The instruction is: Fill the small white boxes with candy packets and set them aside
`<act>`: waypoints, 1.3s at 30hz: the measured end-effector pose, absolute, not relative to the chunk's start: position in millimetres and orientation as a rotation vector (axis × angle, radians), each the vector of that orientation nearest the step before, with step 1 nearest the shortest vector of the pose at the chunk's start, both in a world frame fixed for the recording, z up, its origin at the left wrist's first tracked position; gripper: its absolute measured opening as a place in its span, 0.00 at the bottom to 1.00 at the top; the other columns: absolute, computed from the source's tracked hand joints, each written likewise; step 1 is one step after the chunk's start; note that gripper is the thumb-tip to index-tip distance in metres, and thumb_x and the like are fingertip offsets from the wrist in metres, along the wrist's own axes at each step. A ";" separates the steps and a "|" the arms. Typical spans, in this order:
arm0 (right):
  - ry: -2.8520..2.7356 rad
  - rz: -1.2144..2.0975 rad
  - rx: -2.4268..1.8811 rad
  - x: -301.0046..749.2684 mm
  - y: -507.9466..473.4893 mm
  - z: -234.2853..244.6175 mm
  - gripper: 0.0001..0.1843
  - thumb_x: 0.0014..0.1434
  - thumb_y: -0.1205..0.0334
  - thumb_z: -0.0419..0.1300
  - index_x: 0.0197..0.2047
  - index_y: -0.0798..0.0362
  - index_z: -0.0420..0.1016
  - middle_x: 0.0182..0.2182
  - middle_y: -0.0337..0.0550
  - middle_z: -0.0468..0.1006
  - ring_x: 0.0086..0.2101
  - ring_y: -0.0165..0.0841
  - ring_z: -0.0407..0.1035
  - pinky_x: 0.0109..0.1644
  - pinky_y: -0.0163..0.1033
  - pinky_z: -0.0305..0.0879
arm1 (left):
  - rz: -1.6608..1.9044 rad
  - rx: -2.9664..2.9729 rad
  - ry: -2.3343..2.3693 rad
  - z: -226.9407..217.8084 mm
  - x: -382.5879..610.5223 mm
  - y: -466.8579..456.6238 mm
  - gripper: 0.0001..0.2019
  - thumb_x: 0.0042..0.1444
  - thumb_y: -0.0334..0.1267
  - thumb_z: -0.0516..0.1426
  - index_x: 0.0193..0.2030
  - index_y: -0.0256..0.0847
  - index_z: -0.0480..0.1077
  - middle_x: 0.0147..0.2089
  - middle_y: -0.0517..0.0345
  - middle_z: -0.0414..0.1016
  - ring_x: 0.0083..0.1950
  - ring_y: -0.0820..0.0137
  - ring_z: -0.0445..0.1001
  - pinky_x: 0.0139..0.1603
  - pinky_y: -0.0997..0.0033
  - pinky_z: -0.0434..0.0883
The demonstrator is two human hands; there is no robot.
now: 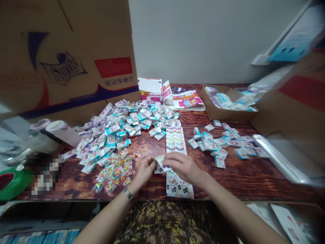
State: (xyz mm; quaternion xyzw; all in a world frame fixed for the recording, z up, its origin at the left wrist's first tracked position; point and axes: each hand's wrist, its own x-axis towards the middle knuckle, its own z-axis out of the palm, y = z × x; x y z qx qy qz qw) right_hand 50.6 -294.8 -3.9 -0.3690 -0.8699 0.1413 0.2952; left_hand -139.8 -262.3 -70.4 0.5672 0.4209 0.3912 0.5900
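My left hand and my right hand meet over the near middle of the wooden table, both pinching one small white packet. A watch sits on my left wrist. Under my hands lies a long sticker sheet printed with rows of coloured dots. Left of my left hand lies a heap of clear bags of coloured candy. Behind it spreads a large pile of small blue-and-white packets. A smaller group of the same packets lies to the right.
A big cardboard box stands at the back left, and an open carton of packets at the back right. Coloured booklets lie at the back middle. A green tape roll and cups sit far left; clear plastic film lies right.
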 end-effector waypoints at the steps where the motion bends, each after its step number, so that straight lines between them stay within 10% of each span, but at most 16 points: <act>1: -2.386 0.390 -0.957 46.4 -299.6 -8.2 0.16 0.63 0.67 0.47 0.48 0.48 0.72 0.41 0.45 0.75 0.43 0.34 0.68 0.47 0.41 0.66 | 0.930 1.172 0.947 -69.2 -140.1 -263.1 0.10 0.51 0.42 0.58 0.31 0.35 0.71 0.27 0.59 0.72 0.27 0.73 0.69 0.30 0.75 0.65; 18: -1.964 0.818 -1.358 27.6 -278.4 -32.1 0.17 0.56 0.57 0.60 0.48 0.50 0.67 0.38 0.44 0.69 0.29 0.30 0.66 0.34 0.37 0.65 | 0.836 1.124 0.735 -50.5 -152.2 -281.3 0.17 0.52 0.43 0.59 0.47 0.38 0.68 0.45 0.51 0.74 0.45 0.65 0.73 0.44 0.67 0.70; 30: -2.004 1.020 -1.258 5.3 -274.7 -48.2 0.03 0.56 0.64 0.57 0.32 0.53 0.70 0.25 0.36 0.70 0.27 0.29 0.64 0.29 0.32 0.59 | 0.942 1.176 0.955 -72.7 -170.9 -286.8 0.10 0.51 0.39 0.58 0.39 0.38 0.65 0.37 0.55 0.73 0.35 0.69 0.73 0.33 0.70 0.72; 39: -1.929 1.483 -1.027 -7.4 -274.1 -58.2 0.11 0.60 0.54 0.54 0.38 0.52 0.71 0.30 0.38 0.73 0.31 0.30 0.68 0.34 0.34 0.65 | 1.061 1.376 1.176 -100.3 -191.6 -297.7 0.01 0.49 0.31 0.55 0.28 0.38 0.67 0.27 0.61 0.70 0.29 0.72 0.70 0.32 0.73 0.69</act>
